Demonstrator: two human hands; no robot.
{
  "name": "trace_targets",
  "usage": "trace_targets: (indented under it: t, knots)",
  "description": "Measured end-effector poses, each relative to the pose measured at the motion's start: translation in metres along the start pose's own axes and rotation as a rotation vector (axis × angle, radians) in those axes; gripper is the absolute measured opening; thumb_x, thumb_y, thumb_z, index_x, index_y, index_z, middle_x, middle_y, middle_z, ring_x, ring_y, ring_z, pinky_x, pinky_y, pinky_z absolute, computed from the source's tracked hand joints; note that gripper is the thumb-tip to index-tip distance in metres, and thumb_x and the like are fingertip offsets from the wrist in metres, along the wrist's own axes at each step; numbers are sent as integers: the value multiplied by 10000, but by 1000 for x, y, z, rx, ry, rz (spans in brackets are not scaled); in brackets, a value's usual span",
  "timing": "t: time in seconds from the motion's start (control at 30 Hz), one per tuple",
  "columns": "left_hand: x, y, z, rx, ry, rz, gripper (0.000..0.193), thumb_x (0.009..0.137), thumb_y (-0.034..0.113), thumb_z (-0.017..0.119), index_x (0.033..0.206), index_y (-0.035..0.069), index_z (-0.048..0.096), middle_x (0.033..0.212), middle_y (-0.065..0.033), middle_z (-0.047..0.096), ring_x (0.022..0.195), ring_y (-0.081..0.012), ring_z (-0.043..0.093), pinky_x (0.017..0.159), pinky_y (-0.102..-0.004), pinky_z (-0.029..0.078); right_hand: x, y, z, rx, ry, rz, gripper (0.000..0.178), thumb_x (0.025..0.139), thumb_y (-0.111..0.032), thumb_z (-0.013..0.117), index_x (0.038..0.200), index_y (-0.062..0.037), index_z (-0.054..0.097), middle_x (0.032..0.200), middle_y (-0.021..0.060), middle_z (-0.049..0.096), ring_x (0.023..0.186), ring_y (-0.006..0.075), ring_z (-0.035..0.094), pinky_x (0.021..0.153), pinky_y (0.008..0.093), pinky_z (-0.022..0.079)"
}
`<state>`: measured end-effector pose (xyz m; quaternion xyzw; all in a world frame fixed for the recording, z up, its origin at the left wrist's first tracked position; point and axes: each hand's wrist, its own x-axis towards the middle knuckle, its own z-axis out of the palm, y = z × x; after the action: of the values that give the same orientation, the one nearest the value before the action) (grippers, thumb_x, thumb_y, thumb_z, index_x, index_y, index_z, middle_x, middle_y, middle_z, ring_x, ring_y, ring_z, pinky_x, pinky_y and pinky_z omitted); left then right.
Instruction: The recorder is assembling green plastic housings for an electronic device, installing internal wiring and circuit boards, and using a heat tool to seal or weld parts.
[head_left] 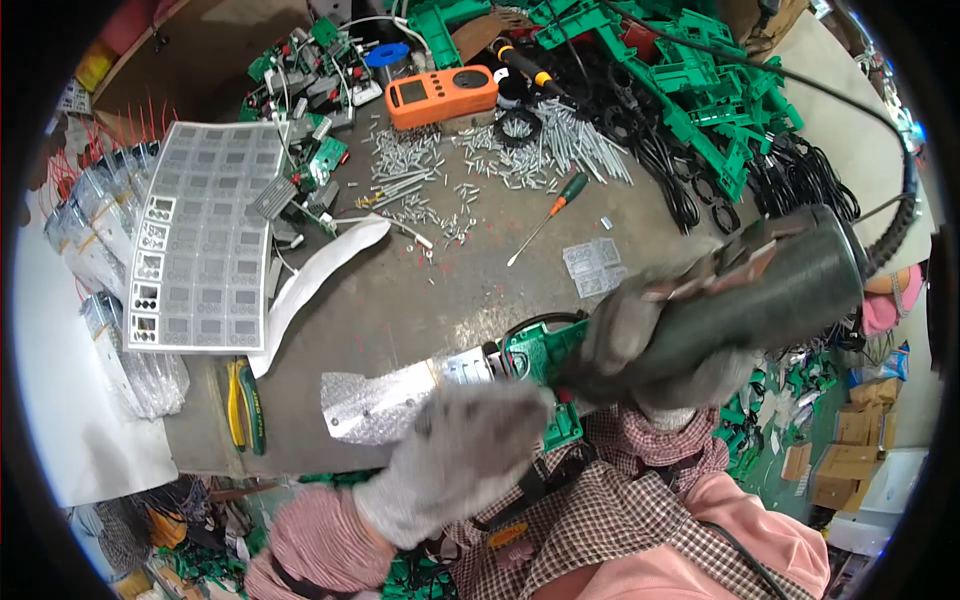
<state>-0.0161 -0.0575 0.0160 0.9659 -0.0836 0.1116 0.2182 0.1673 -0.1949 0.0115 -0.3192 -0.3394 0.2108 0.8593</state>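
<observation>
Two gloved hands of mine are at work low over the grey surface; my right hand has its fingers closed around the thick, dark body of a corded power driver, which lies aslant with its narrow end toward an open green plastic housing; I cannot tell whether that end touches it. My left hand is blurred, its fingers fairly straight and close together over the near end of a silver cylinder in bubble wrap, just beside the housing; I cannot tell how far they are spread or whether they grip anything. The housing sits near the front edge of the surface, between my hands, dark and coloured wires showing inside it; the cylinder lies to its left.

Farther off, a screwdriver with a green and orange handle lies alone; beyond it are loose metal screws, an orange handheld meter and a heap of green plastic parts; at my left, a printed sticker sheet lies above yellow and green pliers.
</observation>
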Motion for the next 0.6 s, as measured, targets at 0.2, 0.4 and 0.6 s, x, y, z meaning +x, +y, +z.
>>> trace_targets:
  t: [0.2,0.4,0.6]
  knots:
    - [-18,8,44,-127,309,38,343,775,311,840,1067,160,740,1037,19,710,1050,-226,666,925,-413,479,17,-11,25,-467,304,-149,828,937,-521,659,1483,1,321,1021,155,630,600,185,591,553,304,541]
    - [68,27,46,-156,153,314,313,883,352,709,1100,128,696,1133,-92,659,1156,-297,600,1018,-510,449,70,-31,27,-54,99,-175,640,944,-423,692,1415,-98,405,1097,44,567,1027,184,551,1058,455,440]
    - [48,16,36,-213,340,284,318,884,364,749,1137,184,679,1119,-12,631,1102,-237,608,1016,-467,454,71,34,17,-55,184,153,660,896,-301,782,1415,-131,411,1120,77,613,1031,203,614,1018,429,513]
